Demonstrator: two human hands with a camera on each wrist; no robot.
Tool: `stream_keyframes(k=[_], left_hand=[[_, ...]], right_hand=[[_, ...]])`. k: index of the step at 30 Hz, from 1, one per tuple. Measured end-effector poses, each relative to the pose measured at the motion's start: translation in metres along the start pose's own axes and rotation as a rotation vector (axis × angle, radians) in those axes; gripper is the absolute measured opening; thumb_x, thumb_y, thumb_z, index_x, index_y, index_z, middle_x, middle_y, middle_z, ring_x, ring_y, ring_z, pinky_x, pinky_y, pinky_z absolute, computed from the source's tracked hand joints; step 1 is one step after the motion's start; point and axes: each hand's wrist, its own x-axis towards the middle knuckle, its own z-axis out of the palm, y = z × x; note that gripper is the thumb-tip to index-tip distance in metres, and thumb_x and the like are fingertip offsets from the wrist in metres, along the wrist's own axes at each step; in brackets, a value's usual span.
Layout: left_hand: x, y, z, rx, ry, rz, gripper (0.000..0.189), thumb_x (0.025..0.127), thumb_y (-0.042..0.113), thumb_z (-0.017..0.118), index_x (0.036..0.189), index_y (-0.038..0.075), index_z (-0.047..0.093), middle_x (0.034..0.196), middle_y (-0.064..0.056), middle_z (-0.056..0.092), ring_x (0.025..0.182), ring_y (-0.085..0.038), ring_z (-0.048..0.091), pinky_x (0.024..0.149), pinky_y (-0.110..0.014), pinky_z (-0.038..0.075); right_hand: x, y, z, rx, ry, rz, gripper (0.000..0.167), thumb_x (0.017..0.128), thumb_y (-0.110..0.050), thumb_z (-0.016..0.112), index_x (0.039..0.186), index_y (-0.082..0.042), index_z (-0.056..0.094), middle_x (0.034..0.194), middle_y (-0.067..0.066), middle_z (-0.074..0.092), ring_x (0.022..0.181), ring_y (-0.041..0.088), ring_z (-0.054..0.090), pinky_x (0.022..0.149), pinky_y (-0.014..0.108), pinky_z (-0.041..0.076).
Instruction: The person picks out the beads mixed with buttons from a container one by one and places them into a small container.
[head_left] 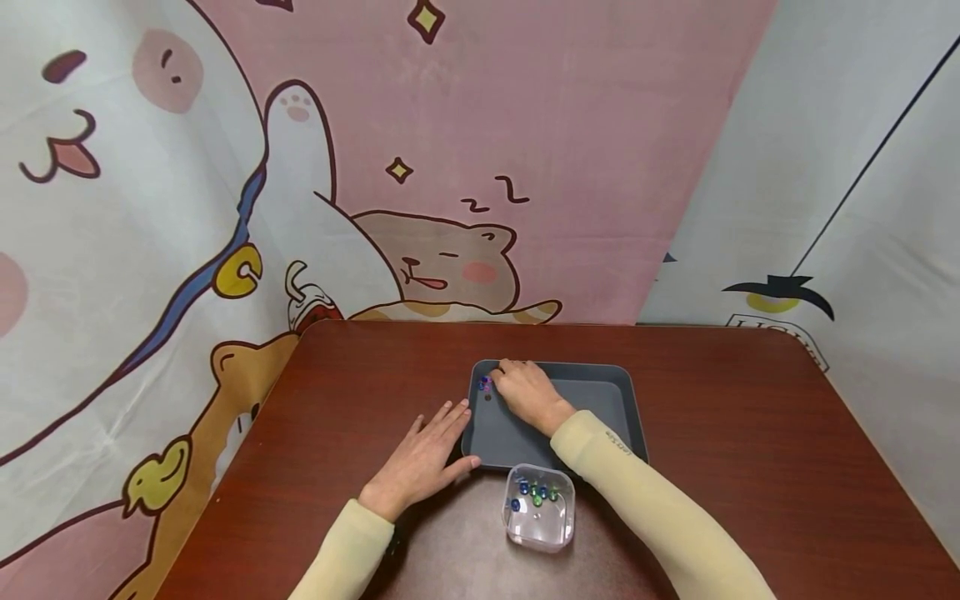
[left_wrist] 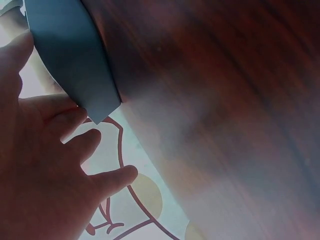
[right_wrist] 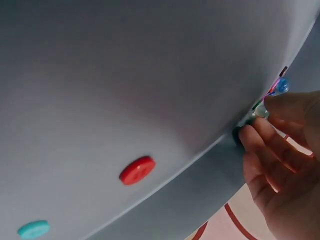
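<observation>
My right hand (head_left: 528, 392) reaches into the far left part of the grey tray (head_left: 517, 442). In the right wrist view, its thumb and index fingertips pinch a clear greenish marble (right_wrist: 261, 110) by the tray wall. Right beside it sits a blue marble (right_wrist: 282, 85), among small coloured pieces too crowded to tell apart. A red button (right_wrist: 137, 170) and a teal button (right_wrist: 33, 229) lie on the tray floor. With fingers spread, my left hand (head_left: 423, 458) touches the tray's left side. The left wrist view shows its fingers (left_wrist: 82, 145) by the tray's outer wall.
A clear plastic box (head_left: 542, 543) stands in front of the tray, with several blue and green marbles (head_left: 524, 487) inside. Both are on a brown wooden table (head_left: 750, 467). A cartoon-printed cloth (head_left: 585, 167) hangs behind the table's far edge.
</observation>
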Motion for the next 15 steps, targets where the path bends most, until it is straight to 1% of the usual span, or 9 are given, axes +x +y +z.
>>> stream_keyframes(k=[3,6,9,12,15], left_hand=[[-0.0002,-0.0001,0.0001,0.0,-0.005,-0.004,0.078,0.102,0.058,0.055,0.161,0.01,0.038,0.169,-0.004,0.03,0.157,-0.026,0.024,0.119,-0.064,0.027],[-0.0001,-0.0002,0.0004,0.001,-0.008,-0.006,0.078,0.102,0.059,0.055,0.161,0.011,0.038,0.169,-0.003,0.03,0.157,-0.025,0.023,0.119,-0.064,0.027],[0.0,-0.0005,0.0007,-0.002,-0.005,-0.001,0.078,0.102,0.058,0.055,0.161,0.01,0.038,0.169,-0.003,0.03,0.157,-0.026,0.023,0.119,-0.064,0.027],[-0.0001,-0.0008,0.0011,-0.004,-0.002,0.005,0.078,0.103,0.058,0.055,0.161,0.01,0.038,0.169,-0.003,0.029,0.157,-0.026,0.023,0.119,-0.064,0.027],[-0.0003,-0.0012,0.0012,0.002,-0.002,0.005,0.078,0.103,0.059,0.053,0.162,0.011,0.037,0.169,-0.002,0.029,0.157,-0.026,0.023,0.119,-0.063,0.027]], right_hand=[[0.0003,-0.0022,-0.0004,0.031,-0.011,0.001,0.022,0.101,-0.006,0.066,0.121,-0.004,0.073,0.117,0.014,0.069,0.106,0.031,0.07,0.091,0.049,0.057],[0.0001,-0.0021,-0.0015,0.104,-0.024,-0.008,0.023,0.102,-0.009,0.065,0.124,-0.006,0.073,0.124,0.012,0.069,0.114,0.029,0.068,0.095,0.05,0.055],[-0.0014,0.0002,-0.0031,0.184,-0.043,-0.014,0.024,0.101,-0.011,0.067,0.125,-0.008,0.072,0.127,0.01,0.069,0.119,0.027,0.066,0.098,0.051,0.054],[-0.0032,0.0036,-0.0048,0.236,-0.05,-0.019,0.026,0.099,-0.011,0.071,0.125,-0.01,0.073,0.126,0.008,0.07,0.118,0.027,0.066,0.099,0.051,0.053],[-0.0044,0.0068,-0.0062,0.253,-0.053,-0.026,0.027,0.098,-0.012,0.073,0.125,-0.012,0.074,0.123,0.006,0.07,0.116,0.026,0.066,0.099,0.051,0.053]])
